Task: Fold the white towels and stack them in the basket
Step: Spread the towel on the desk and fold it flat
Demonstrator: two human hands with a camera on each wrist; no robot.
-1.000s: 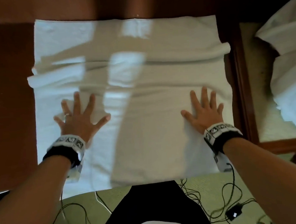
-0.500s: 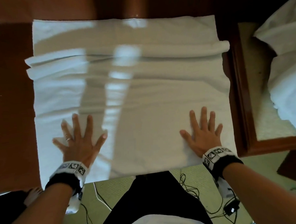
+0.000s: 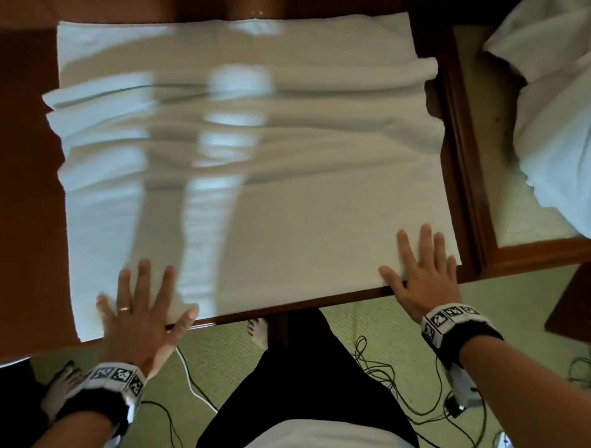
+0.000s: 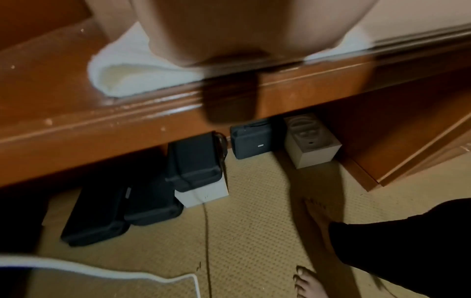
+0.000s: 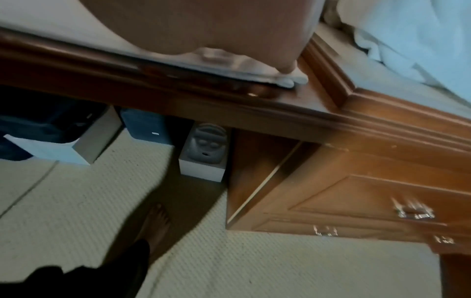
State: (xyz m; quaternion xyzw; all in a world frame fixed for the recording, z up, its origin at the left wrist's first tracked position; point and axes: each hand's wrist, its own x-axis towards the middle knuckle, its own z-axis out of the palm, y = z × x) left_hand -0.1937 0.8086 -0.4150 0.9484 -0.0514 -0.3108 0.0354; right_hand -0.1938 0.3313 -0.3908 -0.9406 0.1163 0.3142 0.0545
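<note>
A large white towel (image 3: 286,197) lies spread over the brown wooden table (image 3: 15,204), with several wrinkle ridges across its far half. My left hand (image 3: 141,310) lies flat with fingers spread on the towel's near left part, at the table's front edge. My right hand (image 3: 420,272) presses flat on the near right corner. In the left wrist view the towel's folded corner (image 4: 122,76) shows under my palm. In the right wrist view the towel's edge (image 5: 280,77) lies beneath my palm. No basket is in view.
More white cloth (image 3: 562,114) is heaped at the right on a framed surface (image 3: 469,166). Cables (image 3: 381,390) trail on the carpet by my bare feet. Dark cases (image 4: 193,165) and white boxes (image 4: 311,145) sit under the table. A drawer unit (image 5: 369,191) stands at the right.
Both flat hands have slid toward me over the towel, from its middle to the near edge, smoothing it. The wrinkles now sit in the far half.
</note>
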